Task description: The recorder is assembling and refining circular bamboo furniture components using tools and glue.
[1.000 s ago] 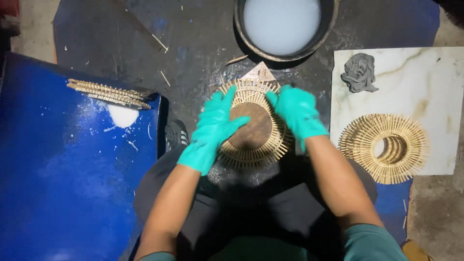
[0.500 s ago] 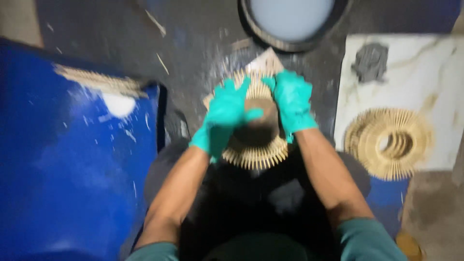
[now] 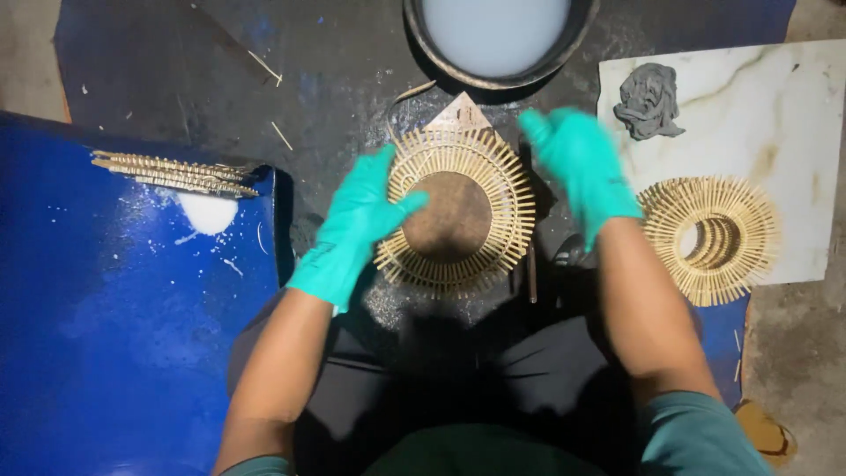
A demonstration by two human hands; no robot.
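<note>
From the head view we see our left hand (image 3: 357, 231), in a teal glove, lying against the nine o'clock edge of a round stick wheel (image 3: 456, 211), thumb stretched over the wheel's rim toward its brown centre disc (image 3: 451, 216); the grip is wide, fingers spread, holding nothing. Our right hand (image 3: 577, 167), also gloved and blurred, hovers at the wheel's two o'clock, apart from it, its grip wide and empty. The wheel lies on the dark floor (image 3: 344, 79) just ahead of our knees. At twelve o'clock of the wheel stands a dark round bucket (image 3: 421, 40) filled with a pale milky liquid (image 3: 493, 31). At three o'clock a white marbled tile (image 3: 793, 115) carries a second stick ring (image 3: 709, 238) with an open centre and a grey crumpled lump (image 3: 650, 101). At nine o'clock a blue sheet (image 3: 123, 335) bears a bundle of sticks (image 3: 172, 172) and a white blob (image 3: 207, 211) just beside it.
</note>
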